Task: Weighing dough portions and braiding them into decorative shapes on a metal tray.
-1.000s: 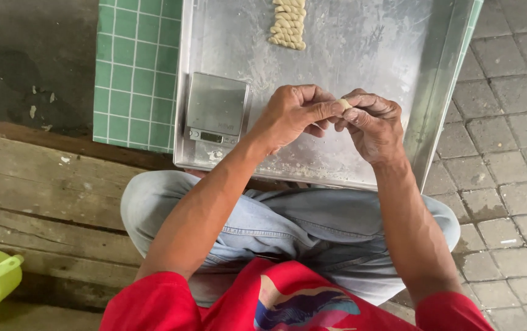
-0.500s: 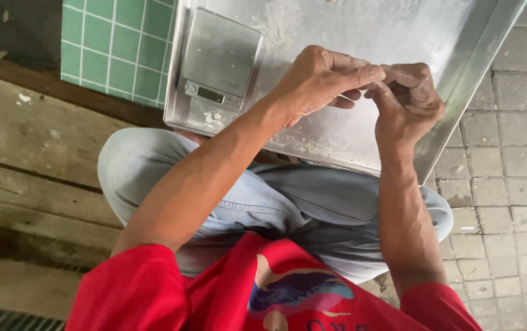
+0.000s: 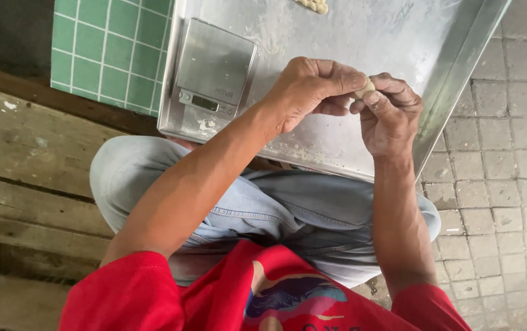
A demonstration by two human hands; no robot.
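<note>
Both hands have lifted a bit off the floury metal tray (image 3: 459,67) since a second ago (scale (image 3: 214,67) untouched), left hand (image 3: 309,89) and right hand (image 3: 389,119) fingertips pinched tight around a small pale dough lump (image 3: 364,89), so he's shaping it midair.

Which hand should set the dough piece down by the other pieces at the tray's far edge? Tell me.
Probably the right hand. Its fingertips pinch the small dough piece along with the left hand, but the left sits nearer the scale. The shaped pieces lie across the tray.
</note>
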